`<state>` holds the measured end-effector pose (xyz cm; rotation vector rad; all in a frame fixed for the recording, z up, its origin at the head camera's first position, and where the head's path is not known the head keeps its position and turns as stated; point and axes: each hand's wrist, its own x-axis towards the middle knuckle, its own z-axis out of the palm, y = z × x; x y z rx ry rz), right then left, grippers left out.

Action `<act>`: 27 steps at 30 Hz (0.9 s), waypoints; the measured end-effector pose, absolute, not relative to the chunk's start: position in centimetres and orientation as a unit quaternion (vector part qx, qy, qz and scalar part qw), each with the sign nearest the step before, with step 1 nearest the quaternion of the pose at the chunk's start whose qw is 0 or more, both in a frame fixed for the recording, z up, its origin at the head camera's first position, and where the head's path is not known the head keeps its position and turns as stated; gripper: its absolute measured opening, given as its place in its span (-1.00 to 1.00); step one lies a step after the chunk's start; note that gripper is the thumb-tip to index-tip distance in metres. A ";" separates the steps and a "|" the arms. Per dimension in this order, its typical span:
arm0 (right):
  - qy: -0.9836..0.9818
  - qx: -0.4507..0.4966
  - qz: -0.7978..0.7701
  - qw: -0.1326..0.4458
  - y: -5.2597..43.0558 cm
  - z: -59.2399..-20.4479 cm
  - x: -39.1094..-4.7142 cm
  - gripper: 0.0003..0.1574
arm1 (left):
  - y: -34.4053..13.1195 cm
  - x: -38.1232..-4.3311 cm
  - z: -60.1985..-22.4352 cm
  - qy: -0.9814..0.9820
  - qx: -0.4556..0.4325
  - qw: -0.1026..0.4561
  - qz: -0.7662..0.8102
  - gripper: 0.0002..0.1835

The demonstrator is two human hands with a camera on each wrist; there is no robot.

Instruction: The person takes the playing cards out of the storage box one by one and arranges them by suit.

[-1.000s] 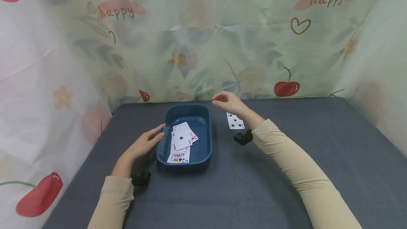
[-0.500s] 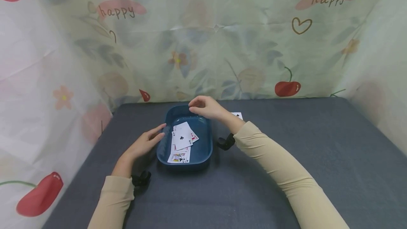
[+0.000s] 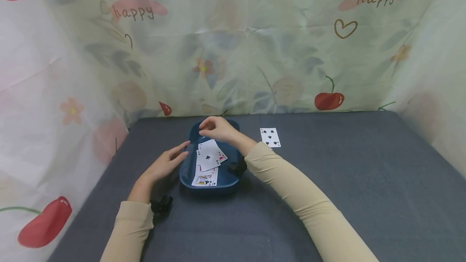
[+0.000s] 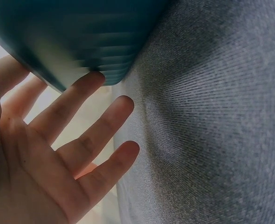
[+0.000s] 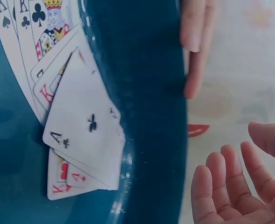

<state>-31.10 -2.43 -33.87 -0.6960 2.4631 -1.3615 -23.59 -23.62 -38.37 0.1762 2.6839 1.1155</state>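
A blue rectangular tray [image 3: 207,190] with rounded corners stands on the table, holding several overlapping playing cards. An ace of clubs [image 5: 81,112] lies on top, and kings [image 5: 42,23] show beside and beneath it. My left hand [image 3: 164,165] is at the tray's left side, fingers extended, with its fingertips at the rim and outer wall. Over the far part of the tray hovers my right hand [image 3: 220,129]. Its fingers bend gently, thumb apart, and nothing shows between them in the right wrist view. A single spade card [image 3: 270,137] lies face up right of the tray.
The table [image 3: 364,197] is covered with dark grey cloth. A patterned curtain [image 3: 255,60] hangs along its back and sides. Black wrist devices [image 3: 162,204] sit at both cuffs.
My right hand has moved left from beside the spade card to above the tray, uncovering that card. My left hand, the tray and the cards have stayed in place.
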 end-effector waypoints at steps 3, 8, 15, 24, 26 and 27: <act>0.850 -0.223 -0.460 0.127 -2.9 -34.6 -31.4 -0.66 | -23.6 -23.5 -38.4 0.916 0.064 0.113 0.381 -0.37; 0.865 -0.193 -0.439 0.147 -3.5 -35.8 -31.8 -0.61 | -23.6 -23.5 -38.4 0.914 0.073 0.107 0.384 -0.40; 0.891 -0.182 -0.382 0.163 -4.0 -36.9 -31.8 -0.51 | -23.7 -23.5 -38.4 0.914 0.076 0.107 0.384 -0.39; 0.912 -0.199 -0.315 0.172 -4.4 -37.8 -31.8 -0.36 | -23.7 -23.5 -38.4 0.912 0.077 0.112 0.387 -0.39; 0.914 -0.202 -0.306 0.175 -4.4 -37.9 -31.9 -0.33 | -23.8 -23.5 -38.4 0.912 0.078 0.111 0.387 -0.37; 0.915 -0.203 -0.300 0.176 -4.4 -37.9 -31.9 -0.31 | -23.8 -23.5 -38.4 0.912 0.079 0.111 0.387 -0.36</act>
